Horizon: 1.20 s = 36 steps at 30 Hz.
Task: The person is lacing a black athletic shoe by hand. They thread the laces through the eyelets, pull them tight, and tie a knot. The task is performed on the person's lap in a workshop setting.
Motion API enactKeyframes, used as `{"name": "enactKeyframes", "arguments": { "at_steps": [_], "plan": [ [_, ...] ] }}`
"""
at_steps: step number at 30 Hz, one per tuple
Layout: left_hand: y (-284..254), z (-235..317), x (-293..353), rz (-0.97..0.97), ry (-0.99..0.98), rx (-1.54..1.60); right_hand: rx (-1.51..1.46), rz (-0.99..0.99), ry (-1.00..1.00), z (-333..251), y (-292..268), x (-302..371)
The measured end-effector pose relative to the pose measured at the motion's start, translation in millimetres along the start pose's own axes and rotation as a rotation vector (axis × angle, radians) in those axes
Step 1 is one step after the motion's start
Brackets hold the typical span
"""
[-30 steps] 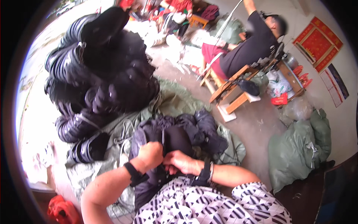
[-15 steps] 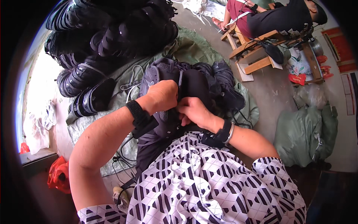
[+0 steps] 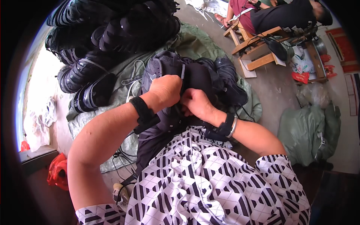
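Note:
A bundle of dark grey shoe uppers (image 3: 157,66) lies across my lap, with mesh and lace holes showing. Over it my left hand (image 3: 167,90) is closed in a fist, knuckles up. Close on its right, my right hand (image 3: 197,104) has its fingers bent in a pinch, the tips partly hidden beside the left fist. Whatever the fingers hold is too small or covered to make out. A narrow grey strap (image 3: 183,71) runs along the bundle just above the hands. Both wrists wear black bands.
A tall heap of dark shoe-upper bundles (image 3: 131,33) stands at the far left on a green woven sheet (image 3: 191,37). More uppers (image 3: 230,82) lie right of my lap. White cord (image 3: 132,80) trails on the sheet. Wooden stool (image 3: 258,56), seated person (image 3: 281,18) and green sack (image 3: 305,135) are at right.
Both hands have shifted slightly upward in the view and remain close together over the bundle. The right fingers are curled a little more. The seated person's head has moved slightly.

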<state>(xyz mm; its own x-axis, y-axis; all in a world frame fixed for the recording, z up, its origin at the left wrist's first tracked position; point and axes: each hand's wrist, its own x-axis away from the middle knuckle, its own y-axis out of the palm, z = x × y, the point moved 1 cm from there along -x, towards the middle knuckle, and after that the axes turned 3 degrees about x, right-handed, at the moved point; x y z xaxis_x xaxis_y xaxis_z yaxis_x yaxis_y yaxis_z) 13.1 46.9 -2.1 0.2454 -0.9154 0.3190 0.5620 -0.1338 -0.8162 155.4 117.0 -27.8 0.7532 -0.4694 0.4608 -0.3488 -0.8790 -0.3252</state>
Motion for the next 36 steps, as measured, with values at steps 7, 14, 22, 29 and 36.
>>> {"name": "enactKeyframes", "arguments": {
  "at_steps": [7,14,22,29,36],
  "plan": [
    [4,-17,11,0.006,0.057,0.297,-0.718,-0.043,0.396,15,9,-8],
    [20,-23,26,0.211,0.168,0.204,0.218,-0.012,-0.085,-2,-6,-4],
    [31,-21,34,0.321,0.308,0.087,0.949,-0.032,-0.742,-27,-31,-21],
    [27,-15,36,0.319,0.261,0.247,0.986,0.003,-1.062,-11,-48,-39],
    [5,7,17,0.159,0.032,0.116,0.792,-0.039,-1.116,2,-52,-53]
  ]
}}
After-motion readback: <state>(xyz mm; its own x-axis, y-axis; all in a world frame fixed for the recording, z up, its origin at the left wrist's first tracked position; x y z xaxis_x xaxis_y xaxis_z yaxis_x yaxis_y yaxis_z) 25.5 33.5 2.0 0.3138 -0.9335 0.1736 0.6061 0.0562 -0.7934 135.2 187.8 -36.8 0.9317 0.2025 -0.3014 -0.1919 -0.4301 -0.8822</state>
